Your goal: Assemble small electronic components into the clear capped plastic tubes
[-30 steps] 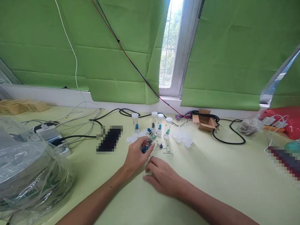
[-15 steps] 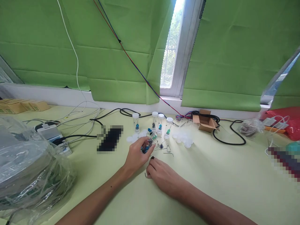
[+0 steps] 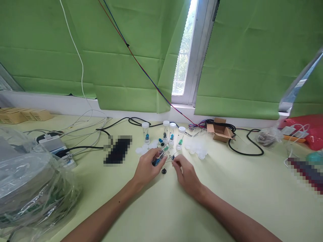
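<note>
My left hand [image 3: 147, 168] is curled, thumb and fingers closing around clear and blue small parts [image 3: 156, 162]; their exact kind is partly hidden by the fingers. My right hand [image 3: 188, 173] pinches at a small dark-blue piece [image 3: 173, 157] beside thin metal rods. A black knob-like part [image 3: 164, 171] lies on the table between my hands. Just beyond them stand several clear tubes with white caps, including one with a green part [image 3: 180, 143] and one with a blue part [image 3: 147, 137]. Loose white caps [image 3: 200, 153] lie right of the tubes.
An open cardboard box [image 3: 219, 132] and black cables sit at the back right. On the left are a dark pixelated object [image 3: 117, 150], a power strip [image 3: 59, 153] and a large plastic-wrapped bundle [image 3: 32, 191]. A red bag [image 3: 306, 131] is at the far right.
My right hand has moved up and right, away from the black knob-like part, which now lies uncovered. It has reached the dark-blue piece. My left hand has barely moved.
</note>
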`<state>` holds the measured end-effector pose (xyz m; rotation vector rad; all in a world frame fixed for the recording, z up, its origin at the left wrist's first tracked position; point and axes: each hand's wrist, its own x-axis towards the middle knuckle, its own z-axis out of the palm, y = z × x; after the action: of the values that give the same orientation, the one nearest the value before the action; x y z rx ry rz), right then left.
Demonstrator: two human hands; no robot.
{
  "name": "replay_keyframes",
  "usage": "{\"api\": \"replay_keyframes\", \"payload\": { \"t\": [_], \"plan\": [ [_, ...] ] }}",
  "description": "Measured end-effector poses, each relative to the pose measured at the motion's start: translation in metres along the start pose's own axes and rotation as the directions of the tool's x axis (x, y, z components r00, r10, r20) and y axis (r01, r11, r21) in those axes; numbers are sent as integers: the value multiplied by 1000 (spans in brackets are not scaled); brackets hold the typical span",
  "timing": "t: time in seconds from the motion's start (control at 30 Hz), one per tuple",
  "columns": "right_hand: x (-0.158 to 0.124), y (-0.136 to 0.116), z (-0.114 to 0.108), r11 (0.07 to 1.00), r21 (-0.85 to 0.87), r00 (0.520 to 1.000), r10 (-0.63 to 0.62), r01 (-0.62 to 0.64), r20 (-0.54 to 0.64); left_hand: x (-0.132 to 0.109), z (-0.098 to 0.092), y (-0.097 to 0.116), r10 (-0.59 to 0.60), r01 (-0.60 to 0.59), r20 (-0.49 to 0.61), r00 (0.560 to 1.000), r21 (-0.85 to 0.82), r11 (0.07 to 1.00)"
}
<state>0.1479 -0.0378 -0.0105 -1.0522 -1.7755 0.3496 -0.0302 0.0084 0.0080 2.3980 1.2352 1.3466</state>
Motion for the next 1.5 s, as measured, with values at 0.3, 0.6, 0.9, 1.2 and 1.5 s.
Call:
{"api": "replay_keyframes", "payload": {
  "t": [0.3,0.6,0.9,1.2,1.5],
  "plan": [
    [11,10,-9,910,358,883,331,-208,-331,-5,2,-2,100,-114,224,969,51,992],
    [6,8,-5,923,348,918,274,-167,-286,-9,4,0,80,-104,292,953,65,992],
    [6,8,-5,961,251,945,188,-120,-269,-9,3,1,73,-81,281,957,17,997],
    [7,6,-6,971,229,967,115,-62,-227,-10,5,0,74,-72,244,967,-16,997],
    [9,6,-10,971,237,981,70,-25,-179,-7,4,1,90,-83,212,973,-44,996]
  ]
}}
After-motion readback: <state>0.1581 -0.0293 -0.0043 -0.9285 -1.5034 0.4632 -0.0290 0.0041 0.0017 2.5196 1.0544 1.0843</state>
